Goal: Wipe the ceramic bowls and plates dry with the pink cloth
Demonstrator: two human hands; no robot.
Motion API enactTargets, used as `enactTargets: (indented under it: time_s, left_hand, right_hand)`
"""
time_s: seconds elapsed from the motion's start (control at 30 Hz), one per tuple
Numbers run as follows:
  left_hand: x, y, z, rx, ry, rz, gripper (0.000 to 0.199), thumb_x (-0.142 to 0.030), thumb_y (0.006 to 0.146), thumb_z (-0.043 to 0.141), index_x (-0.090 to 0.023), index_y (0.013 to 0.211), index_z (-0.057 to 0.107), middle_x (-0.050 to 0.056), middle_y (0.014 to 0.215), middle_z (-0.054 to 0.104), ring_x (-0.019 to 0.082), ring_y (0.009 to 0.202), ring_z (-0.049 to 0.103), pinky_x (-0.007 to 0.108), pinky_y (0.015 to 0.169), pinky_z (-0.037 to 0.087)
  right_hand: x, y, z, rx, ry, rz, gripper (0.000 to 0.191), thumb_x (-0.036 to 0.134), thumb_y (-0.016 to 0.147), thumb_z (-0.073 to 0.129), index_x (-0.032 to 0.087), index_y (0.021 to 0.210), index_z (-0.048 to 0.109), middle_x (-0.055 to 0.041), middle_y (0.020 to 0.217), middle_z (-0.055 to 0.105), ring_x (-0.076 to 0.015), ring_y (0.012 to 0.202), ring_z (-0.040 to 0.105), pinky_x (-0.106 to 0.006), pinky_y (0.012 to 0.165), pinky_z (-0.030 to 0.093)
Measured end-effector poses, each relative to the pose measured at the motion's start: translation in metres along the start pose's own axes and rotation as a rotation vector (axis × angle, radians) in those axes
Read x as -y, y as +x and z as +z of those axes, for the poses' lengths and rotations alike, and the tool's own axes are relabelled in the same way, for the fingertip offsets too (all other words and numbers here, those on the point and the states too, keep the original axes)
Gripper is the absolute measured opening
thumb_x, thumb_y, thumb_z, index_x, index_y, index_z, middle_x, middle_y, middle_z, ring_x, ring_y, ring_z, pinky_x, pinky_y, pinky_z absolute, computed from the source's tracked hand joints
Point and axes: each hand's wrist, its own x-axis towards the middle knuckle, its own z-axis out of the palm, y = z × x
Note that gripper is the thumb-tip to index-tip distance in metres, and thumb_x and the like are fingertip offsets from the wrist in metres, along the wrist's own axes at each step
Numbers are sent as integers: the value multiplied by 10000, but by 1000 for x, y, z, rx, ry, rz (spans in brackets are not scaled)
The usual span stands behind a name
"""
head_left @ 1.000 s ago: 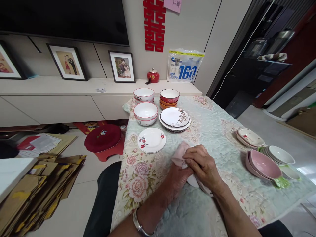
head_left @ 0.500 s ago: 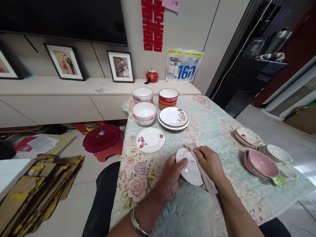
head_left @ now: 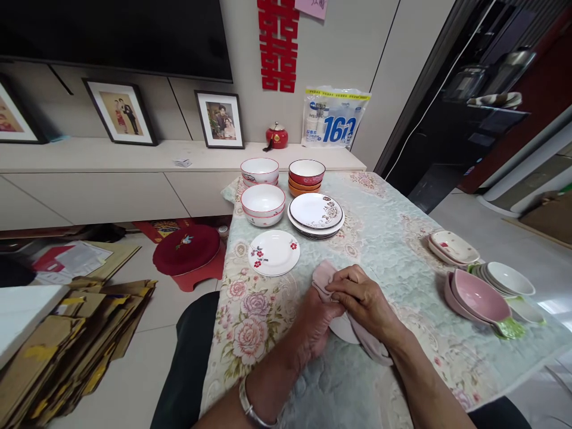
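Observation:
A small white plate [head_left: 345, 329] is mostly hidden between my hands, over the near part of the table. Its left side is gripped by my left hand [head_left: 316, 322], thumb on top. My right hand [head_left: 364, 301] is closed on a pale pink cloth [head_left: 323, 276] that wraps over the plate's far-left edge, close to the left thumb; the cloth's other end hangs down past the plate's right side. Just beyond my hands lies a white plate with red flowers [head_left: 274, 252]. Behind it are a stack of plates [head_left: 313, 211] and stacked white bowls with red rims [head_left: 263, 202].
Red and orange bowls [head_left: 306, 174] stand at the table's back. Pink leaf-shaped bowls [head_left: 480, 296], small white bowls [head_left: 510, 278] and squarish dishes [head_left: 454, 246] sit along the right side. A red stool [head_left: 186, 253] and flattened cardboard [head_left: 58, 357] are left of the flowered tablecloth [head_left: 250, 310].
My right hand and the cloth have moved left across the plate to its far-left edge, beside my left thumb. The cloth now covers most of the plate's face.

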Motion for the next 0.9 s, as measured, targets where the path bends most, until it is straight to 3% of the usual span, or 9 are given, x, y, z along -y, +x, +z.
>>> enactTargets:
  time_s: [0.1,0.2,0.33,0.47,0.6,0.73,0.9]
  left_hand:
    - [-1,1,-4,-5,28,-9,531,-43,502,647,-136,1025,659,32,818,699,181,734,624,273,660,435]
    - [-3,3,-8,-82,84,-14,520,-46,483,633,-126,997,652,21,764,679,173,699,599,273,638,432]
    - [-3,3,-10,-165,72,16,483,-114,514,725,-114,992,654,59,840,706,201,779,620,306,715,476]
    - [0,3,-8,-185,-42,47,623,-176,520,818,-141,1113,627,68,937,727,219,848,643,328,771,498]
    - [3,2,-4,-164,-61,42,625,-130,541,775,-166,1143,609,45,913,730,206,814,650,321,754,503]
    - [4,-1,-3,-96,-5,11,572,-88,535,700,-163,1098,638,20,824,706,194,755,630,305,704,483]
    - [4,-2,-2,20,26,-16,408,-77,550,694,-147,952,679,15,770,670,177,733,615,276,673,441]
  right_hand:
    - [-4,0,-3,-12,-22,45,188,244,954,579,281,1042,741,-56,1003,659,-214,1000,580,-381,868,489]
    - [-14,-2,-6,-84,-70,205,181,292,950,581,256,1012,747,-60,942,668,-216,961,605,-366,847,500]
    - [-24,-6,-10,-93,-196,416,242,323,953,537,226,868,742,-50,839,678,-208,841,638,-337,764,496]
    - [-29,-9,-9,-127,-261,459,276,339,949,509,210,827,721,-61,830,679,-217,801,632,-352,756,481]
    - [-29,-8,-7,-159,-275,426,268,349,955,504,200,893,719,-78,862,671,-235,855,610,-375,791,477]
    - [-20,-5,-6,-165,-178,242,224,306,970,525,204,1021,718,-84,948,662,-230,937,590,-380,828,487]
    - [1,0,-5,-33,-57,11,201,248,975,543,260,1067,721,-69,1025,660,-222,992,575,-396,855,479]
